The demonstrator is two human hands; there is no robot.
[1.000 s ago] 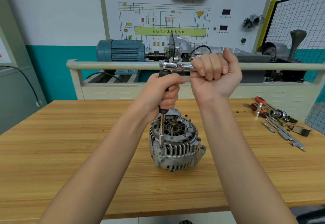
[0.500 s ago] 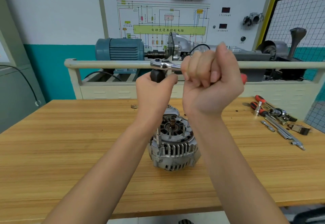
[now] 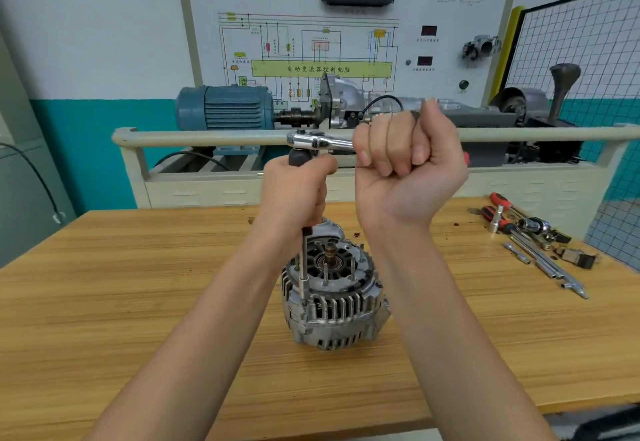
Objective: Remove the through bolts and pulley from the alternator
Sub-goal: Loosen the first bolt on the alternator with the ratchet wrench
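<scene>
Above the alternator point(image 3: 334, 298), my right hand point(image 3: 408, 170) is wrapped tight around the ratchet handle point(image 3: 322, 141), whose chrome head pokes out to the left of my fist. My left hand point(image 3: 296, 194) is curled around the black grip point(image 3: 298, 156) under that head and steadies the long extension point(image 3: 304, 267), which runs straight down to the housing. Its lower end sits on the left rim of the alternator's upper face, where I judge a through bolt to be; the bolt head itself is hidden by the tool.

The alternator stands on end near the middle of the wooden workbench point(image 3: 138, 302), between my forearms. Its central shaft point(image 3: 330, 255) points up, with thin studs around it. I cannot tell from here whether the pulley is on; it would be on the underside.

I read this as the through-bolt step, with the ratchet mid-stroke. Next I need to swing the handle while keeping the extension plumb with my left hand, so the bit does not cam out. Nothing clamps the housing, so it may twist or tip under torque.

Near the right edge of the bench lie loose tools: red-handled screwdrivers point(image 3: 498, 212), sockets point(image 3: 535, 226) and a long bar point(image 3: 543, 264). Behind the far edge stands a training rig with a blue-grey motor point(image 3: 225, 111) and a wiring diagram board point(image 3: 311, 45).
</scene>
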